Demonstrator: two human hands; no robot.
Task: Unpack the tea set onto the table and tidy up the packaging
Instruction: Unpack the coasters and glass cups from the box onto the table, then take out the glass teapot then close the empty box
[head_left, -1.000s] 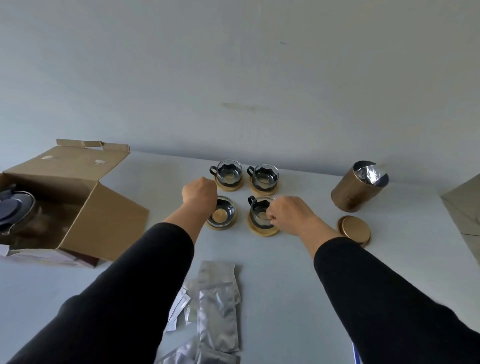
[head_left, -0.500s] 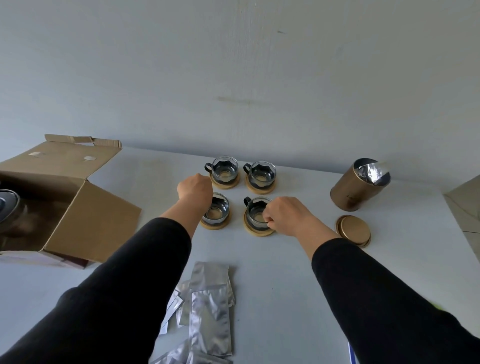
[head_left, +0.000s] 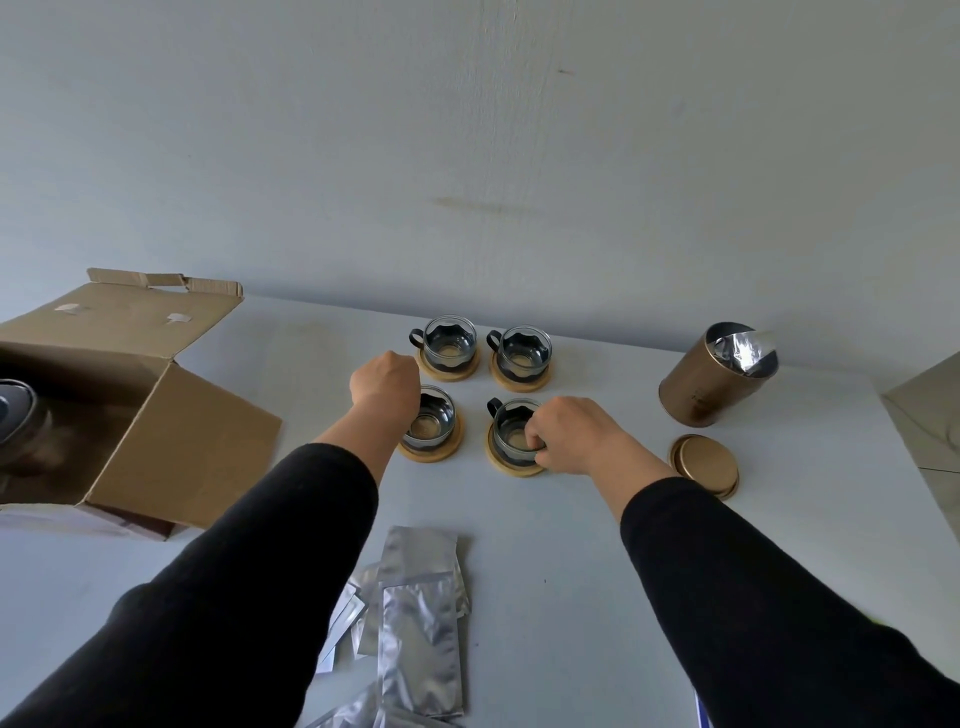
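Nudging the two near cups into line, I have shifted my hands very little over the last second: my left hand (head_left: 385, 385) is closed at the left rim of the near-left cup (head_left: 432, 423), and my right hand (head_left: 569, 435) pinches the rim of the near-right cup (head_left: 511, 434). Both cups stay on their coasters at centre frame, just below the far pair (head_left: 450, 340), so the square of four looks settled. The box (head_left: 156, 415) at the left edge still holds the teapot (head_left: 15, 415). Foil packets (head_left: 415, 623) lie loose at bottom centre, and the tin (head_left: 714, 379) stands open at right, with its lid (head_left: 705, 464) beside it.
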